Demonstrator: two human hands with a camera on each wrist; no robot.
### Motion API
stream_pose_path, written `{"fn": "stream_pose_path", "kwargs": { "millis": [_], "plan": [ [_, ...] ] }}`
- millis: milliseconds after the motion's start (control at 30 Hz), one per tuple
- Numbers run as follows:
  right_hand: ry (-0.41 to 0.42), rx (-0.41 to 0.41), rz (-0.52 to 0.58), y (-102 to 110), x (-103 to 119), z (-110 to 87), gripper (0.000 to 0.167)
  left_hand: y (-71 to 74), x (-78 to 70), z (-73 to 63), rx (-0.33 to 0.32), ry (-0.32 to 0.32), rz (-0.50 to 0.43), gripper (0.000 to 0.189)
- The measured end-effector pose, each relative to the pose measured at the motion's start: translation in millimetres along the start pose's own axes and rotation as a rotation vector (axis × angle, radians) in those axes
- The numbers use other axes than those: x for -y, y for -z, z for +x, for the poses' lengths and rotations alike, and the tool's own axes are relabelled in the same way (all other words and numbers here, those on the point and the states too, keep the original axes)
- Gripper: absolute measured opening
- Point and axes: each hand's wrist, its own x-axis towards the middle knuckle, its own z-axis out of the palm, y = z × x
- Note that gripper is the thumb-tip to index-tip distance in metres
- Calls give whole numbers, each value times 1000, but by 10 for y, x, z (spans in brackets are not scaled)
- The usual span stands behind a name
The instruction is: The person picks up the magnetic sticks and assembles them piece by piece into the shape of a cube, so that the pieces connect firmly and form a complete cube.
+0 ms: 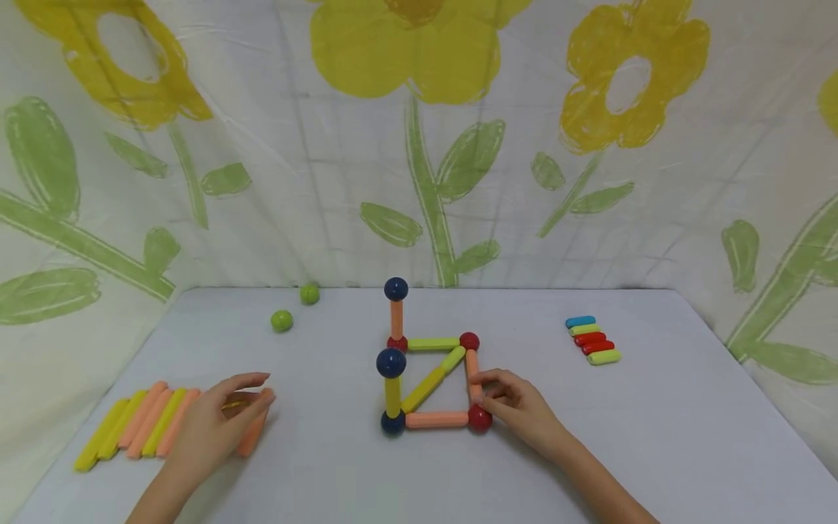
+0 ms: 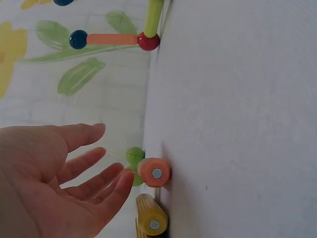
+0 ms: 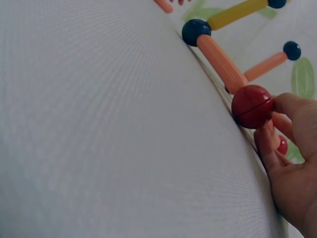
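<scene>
A magnetic construction stands mid-table: a flat square of rods with balls at its corners, a yellow and lime diagonal, and two uprights (image 1: 396, 320) topped by dark blue balls (image 1: 391, 362). My right hand (image 1: 524, 415) pinches the orange magnetic rod (image 1: 473, 365) on the square's right side, close to the red ball (image 3: 252, 106) at the near corner. My left hand (image 1: 212, 429) hovers with parted, slightly bent fingers over a loose orange rod (image 1: 254, 435). In the left wrist view that rod (image 2: 156, 172) lies just beyond the fingertips, with nothing in the hand.
Several yellow and orange rods (image 1: 140, 422) lie in a row at the left, partly behind my left hand. Two green balls (image 1: 282, 321) sit at the back left. Short blue, lime and red rods (image 1: 591, 339) lie at the right. A flowered curtain (image 1: 262, 145) hangs behind the table.
</scene>
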Motion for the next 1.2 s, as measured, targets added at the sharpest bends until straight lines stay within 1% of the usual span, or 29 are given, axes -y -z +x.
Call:
{"fn": "stream_pose_path", "kwargs": {
  "millis": [67, 133, 200, 333, 433, 633, 767, 867, 967, 1033, 1067, 1133, 1200],
  "plan": [
    [-3, -2, 2, 4, 2, -4, 34, 2, 14, -2, 3, -3, 35, 42],
    [0, -1, 4, 6, 3, -4, 34, -12, 12, -1, 18, 1, 38, 42],
    [3, 1, 8, 4, 2, -3, 34, -40, 3, -2, 50, 24, 25, 44],
    [12, 6, 14, -1, -5, 0, 34, -128, -16, -22, 139, 74, -4, 48],
    [28, 10, 23, -3, -5, 0, 34, -185, -18, -38, 177, 89, -9, 46],
    [50, 13, 37, 4, 15, -3, 34, -211, -17, -46, 201, 93, -22, 34],
    [36, 10, 38, 5, 27, -3, 35, -210, -53, -31, 212, 95, -2, 36],
    [30, 8, 33, 6, 36, -4, 35, -214, -108, 2, 222, 87, 22, 39],
    [28, 7, 25, 11, 40, -5, 35, -225, -178, 48, 219, 58, 20, 41],
    [29, 7, 22, 13, 39, -5, 34, -238, -232, 83, 213, 53, -19, 43],
    [30, 7, 22, 14, 39, -5, 34, -247, -263, 102, 208, 59, -54, 43],
    [31, 8, 22, 16, 37, -5, 35, -273, -326, 148, 200, 76, -158, 45],
    [29, 9, 25, 17, 33, -5, 35, -309, -396, 201, 188, 119, -273, 47]
  ]
}}
